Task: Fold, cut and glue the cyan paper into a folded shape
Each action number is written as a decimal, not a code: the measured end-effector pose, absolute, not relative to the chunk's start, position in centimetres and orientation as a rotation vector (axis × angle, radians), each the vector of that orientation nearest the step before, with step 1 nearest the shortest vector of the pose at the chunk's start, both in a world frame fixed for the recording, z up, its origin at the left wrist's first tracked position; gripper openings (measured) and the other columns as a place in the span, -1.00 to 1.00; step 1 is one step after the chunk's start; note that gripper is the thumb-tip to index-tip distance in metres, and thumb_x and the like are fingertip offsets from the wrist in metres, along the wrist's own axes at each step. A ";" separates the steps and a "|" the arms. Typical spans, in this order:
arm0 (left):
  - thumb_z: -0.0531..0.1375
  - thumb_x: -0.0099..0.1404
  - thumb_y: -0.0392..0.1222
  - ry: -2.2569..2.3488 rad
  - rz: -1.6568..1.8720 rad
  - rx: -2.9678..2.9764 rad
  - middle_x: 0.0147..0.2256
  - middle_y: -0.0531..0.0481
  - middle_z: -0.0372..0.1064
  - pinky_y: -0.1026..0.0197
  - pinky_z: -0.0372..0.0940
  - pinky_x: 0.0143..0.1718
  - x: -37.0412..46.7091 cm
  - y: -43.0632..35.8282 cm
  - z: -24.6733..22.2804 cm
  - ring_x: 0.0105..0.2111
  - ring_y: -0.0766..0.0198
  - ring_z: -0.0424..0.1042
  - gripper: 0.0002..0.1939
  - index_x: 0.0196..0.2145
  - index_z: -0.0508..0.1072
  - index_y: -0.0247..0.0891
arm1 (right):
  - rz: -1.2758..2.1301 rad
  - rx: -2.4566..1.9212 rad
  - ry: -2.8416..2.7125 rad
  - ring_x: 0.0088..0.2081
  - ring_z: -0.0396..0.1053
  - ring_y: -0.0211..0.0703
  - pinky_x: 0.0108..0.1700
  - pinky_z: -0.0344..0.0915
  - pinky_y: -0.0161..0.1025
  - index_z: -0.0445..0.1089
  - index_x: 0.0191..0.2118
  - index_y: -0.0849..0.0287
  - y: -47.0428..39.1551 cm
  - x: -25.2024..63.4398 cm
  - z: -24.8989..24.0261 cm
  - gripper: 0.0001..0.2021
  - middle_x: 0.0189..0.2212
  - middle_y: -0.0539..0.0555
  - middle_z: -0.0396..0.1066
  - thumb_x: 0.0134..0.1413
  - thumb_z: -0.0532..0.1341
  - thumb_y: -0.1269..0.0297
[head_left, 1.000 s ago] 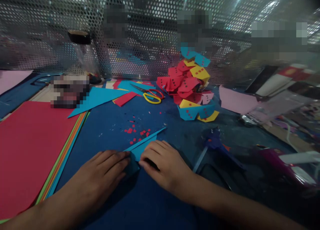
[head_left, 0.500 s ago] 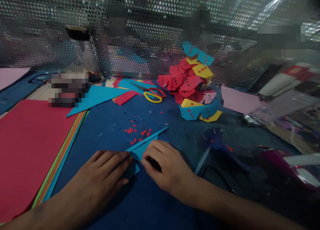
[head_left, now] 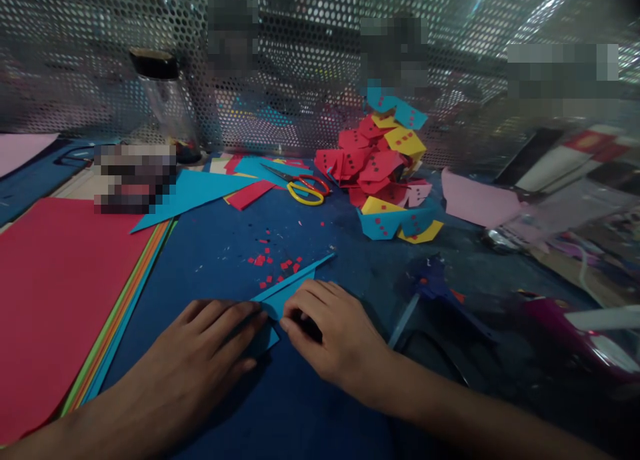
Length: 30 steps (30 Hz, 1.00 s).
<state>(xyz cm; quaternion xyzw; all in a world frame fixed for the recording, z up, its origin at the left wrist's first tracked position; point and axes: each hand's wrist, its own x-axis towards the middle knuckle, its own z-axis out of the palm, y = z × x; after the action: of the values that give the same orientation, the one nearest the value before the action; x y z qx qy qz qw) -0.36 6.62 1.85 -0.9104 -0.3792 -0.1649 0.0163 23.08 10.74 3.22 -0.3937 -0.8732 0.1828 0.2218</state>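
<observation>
A folded blue paper (head_left: 287,293) with a narrow raised strip along its far edge lies on the table between my hands. My left hand (head_left: 215,340) rests palm down over its left part, fingers stretched out and thumb apart. On the right part of the sheet is my right hand (head_left: 335,333), its fingers curled and its thumb and index fingertip together at the paper. The fingers cover much of the sheet, so how it is folded there is hidden. Several small red paper squares (head_left: 260,260) are scattered just beyond the paper.
Scissors (head_left: 305,192) lie on paper scraps at the back. Folded paper pieces with red or dark dots are heaped (head_left: 375,160) behind. Coloured sheets (head_left: 65,280) are stacked left. A blue glue gun (head_left: 435,287) lies right. A perforated metal panel (head_left: 300,67) stands behind.
Both hands and the blue paper stay almost where they were. The whole view has shifted very slightly.
</observation>
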 end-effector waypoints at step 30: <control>-0.16 0.62 -0.14 -1.167 -0.569 -2.806 0.02 -0.02 0.51 0.06 0.14 -0.06 -0.2 6.6 2.0 -0.11 0.15 0.40 -0.58 0.13 0.43 -0.23 | 0.451 -1.118 -2.430 -0.33 0.30 -0.22 -0.25 0.18 -0.21 0.34 -0.35 0.16 10.8 23.1 3.0 -0.88 -0.33 0.00 0.38 0.25 0.20 0.41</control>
<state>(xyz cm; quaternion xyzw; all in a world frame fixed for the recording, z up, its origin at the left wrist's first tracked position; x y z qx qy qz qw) -0.22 6.58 1.98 -0.9073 -0.3774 -0.1839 0.0251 23.09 10.82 2.95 -0.4027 -0.8753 0.1625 0.2127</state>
